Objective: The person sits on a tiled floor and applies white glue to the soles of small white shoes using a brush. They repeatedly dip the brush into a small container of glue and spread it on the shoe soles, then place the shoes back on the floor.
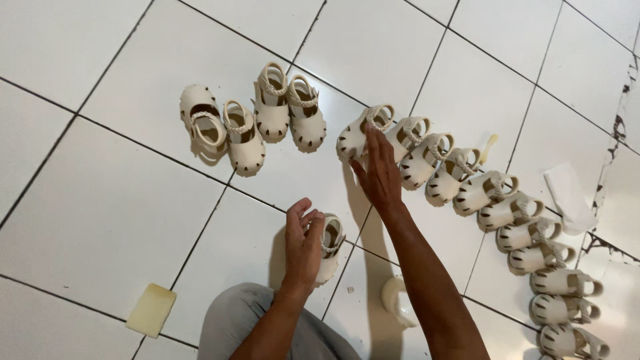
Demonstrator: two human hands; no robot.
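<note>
White tiled floor [100,220] with dark grout lines, seen from above. Lower left: a pale yellow pad [151,309]. Upper centre-left: four cream sandals [253,120] stand in two pairs. Lower centre: the left hand [303,243] curls around a single cream sandal [330,248] resting on the floor. Centre: the right hand [380,173], fingers extended flat, touches the first shoe of a curved row of sandals [507,213] running to the lower right, near cracked grout [617,127].

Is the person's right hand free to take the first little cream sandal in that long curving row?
Probably yes. The right hand is open and already lies at the first sandal of the row, with bare floor tile on its near side. The left hand is busy with another sandal.
</note>
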